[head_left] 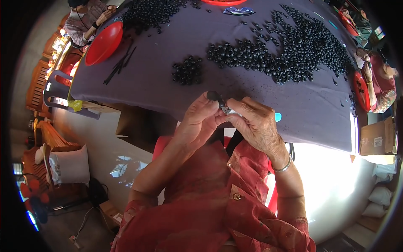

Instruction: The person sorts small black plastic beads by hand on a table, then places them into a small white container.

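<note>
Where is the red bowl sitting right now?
In the head view the red bowl sits tilted at the far left edge of the purple-covered table, beside some thin black sticks and near another person's hands.

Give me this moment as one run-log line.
left hand: pinches small round black bead | right hand: holds small silvery metal piece against it | grey cloth-covered table: black bead pile beyond
</note>
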Demonstrator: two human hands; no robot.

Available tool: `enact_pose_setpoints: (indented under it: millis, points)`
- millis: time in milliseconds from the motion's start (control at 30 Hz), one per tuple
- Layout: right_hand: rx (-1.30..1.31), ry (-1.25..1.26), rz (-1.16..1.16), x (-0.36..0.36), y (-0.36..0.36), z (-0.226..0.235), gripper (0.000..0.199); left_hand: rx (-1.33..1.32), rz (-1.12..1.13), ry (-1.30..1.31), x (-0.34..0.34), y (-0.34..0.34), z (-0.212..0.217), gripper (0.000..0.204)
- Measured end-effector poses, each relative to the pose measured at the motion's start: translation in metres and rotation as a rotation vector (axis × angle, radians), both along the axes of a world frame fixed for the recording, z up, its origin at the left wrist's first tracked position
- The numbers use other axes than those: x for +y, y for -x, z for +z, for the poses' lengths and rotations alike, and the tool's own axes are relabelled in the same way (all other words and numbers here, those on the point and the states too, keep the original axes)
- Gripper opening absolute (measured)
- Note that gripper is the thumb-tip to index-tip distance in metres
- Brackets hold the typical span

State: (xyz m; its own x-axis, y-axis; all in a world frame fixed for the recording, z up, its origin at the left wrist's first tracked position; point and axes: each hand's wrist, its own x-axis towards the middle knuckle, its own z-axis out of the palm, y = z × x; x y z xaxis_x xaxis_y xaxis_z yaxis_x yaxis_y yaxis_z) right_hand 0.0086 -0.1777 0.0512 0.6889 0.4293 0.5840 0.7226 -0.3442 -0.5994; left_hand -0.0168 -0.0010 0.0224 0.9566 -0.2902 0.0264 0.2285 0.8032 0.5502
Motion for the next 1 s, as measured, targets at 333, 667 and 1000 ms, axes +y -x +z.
enact_pose_setpoints:
  millis: [333, 667, 1000]
  points:
    - [0.169, -0.069, 0.030, 0.003, -0.001, -0.005, 0.023, -0.008, 0.003, -0.032, -0.002, 0.000, -0.006, 0.011]
    - [0.364, -0.116, 0.063, -0.011, -0.007, 0.001, 0.017, 0.062, -0.005, -0.025, -0.012, 0.005, -0.001, 0.011]
    - [0.092, 0.064, 0.060, -0.011, -0.002, 0.010, 0.018, 0.063, -0.007, 0.011, -0.011, 0.004, 0.000, 0.009]
